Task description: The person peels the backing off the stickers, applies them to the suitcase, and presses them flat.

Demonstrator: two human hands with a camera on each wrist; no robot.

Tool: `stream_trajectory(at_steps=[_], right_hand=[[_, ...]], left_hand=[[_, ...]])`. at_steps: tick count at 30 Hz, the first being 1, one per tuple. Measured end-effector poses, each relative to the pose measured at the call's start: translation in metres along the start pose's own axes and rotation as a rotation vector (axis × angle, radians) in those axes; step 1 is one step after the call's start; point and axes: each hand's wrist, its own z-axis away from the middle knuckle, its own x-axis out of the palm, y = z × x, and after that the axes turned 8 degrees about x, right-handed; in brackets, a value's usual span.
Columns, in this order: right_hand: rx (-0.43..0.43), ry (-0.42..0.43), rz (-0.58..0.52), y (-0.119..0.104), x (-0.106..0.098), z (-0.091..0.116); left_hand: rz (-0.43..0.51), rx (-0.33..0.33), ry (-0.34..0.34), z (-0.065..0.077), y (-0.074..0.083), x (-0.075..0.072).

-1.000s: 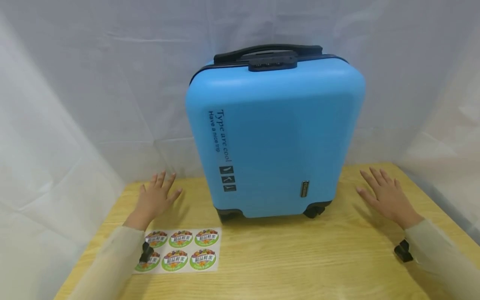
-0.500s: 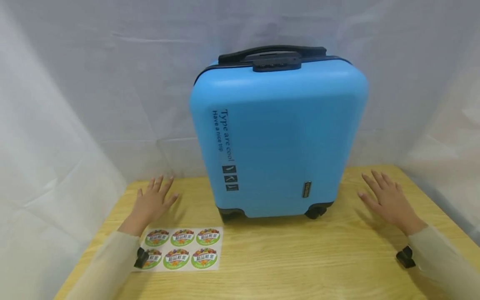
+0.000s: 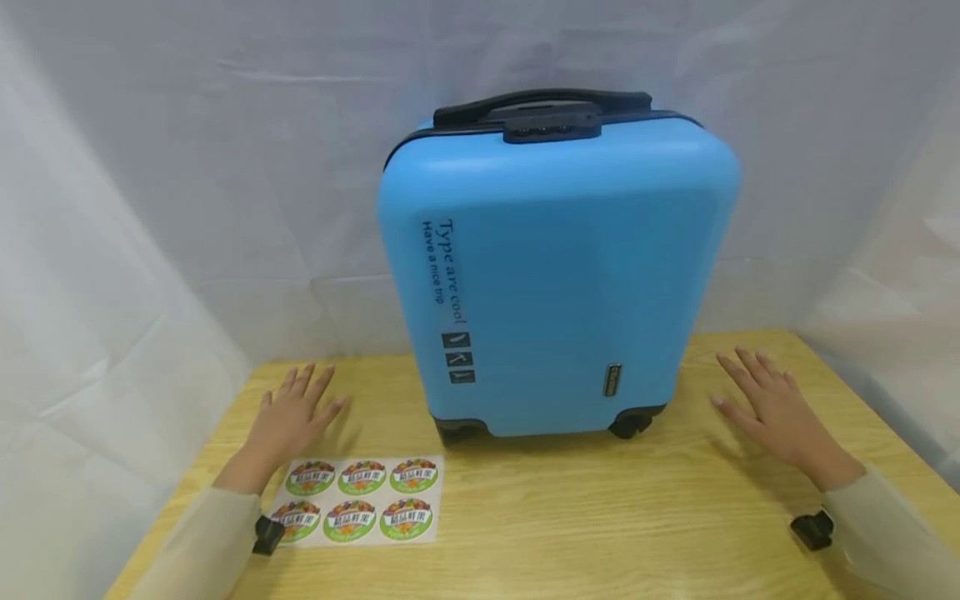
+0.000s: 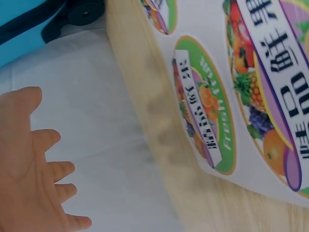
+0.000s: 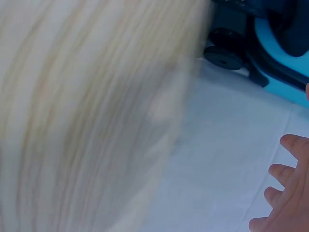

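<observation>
A light blue hard-shell suitcase (image 3: 547, 283) stands upright on the wooden table, its black handle (image 3: 540, 98) folded at the top and black wheels below. Left of it, my left hand (image 3: 288, 421) hovers palm down with fingers spread, holding nothing. A sheet of round fruit stickers (image 3: 358, 500) lies flat beside that wrist, partly covered by the wrist strap. On the far side of the suitcase, my right hand (image 3: 776, 412) is likewise spread and holds nothing. Both wrist views show the palms (image 4: 29, 179) with loose fingers (image 5: 285, 174) apart from any object.
The wooden table (image 3: 600, 525) extends under everything. White cloth (image 3: 300, 167) hangs behind it and at both sides. Black wrist mounts (image 3: 812, 530) sit under the sleeves.
My left hand has drifted left and slightly nearer, uncovering more of the sticker sheet. My right hand has shifted slightly nearer. The suitcase and stickers stay in place; the head view moved a little.
</observation>
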Motion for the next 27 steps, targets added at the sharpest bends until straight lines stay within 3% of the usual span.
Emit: stream_trajectory(at_steps=[12, 18, 27], right_hand=[[-0.075, -0.042, -0.114, -0.020, 0.003, 0.018], [-0.090, -0.093, -0.162, -0.043, 0.005, 0.027], [-0.120, -0.089, -0.167, -0.080, 0.009, 0.037]], left_hand=[[0.031, 0.082, 0.065, 0.021, 0.011, -0.010], [0.139, 0.116, 0.072, 0.038, 0.011, -0.008], [0.286, 0.143, 0.101, 0.054, 0.015, -0.006]])
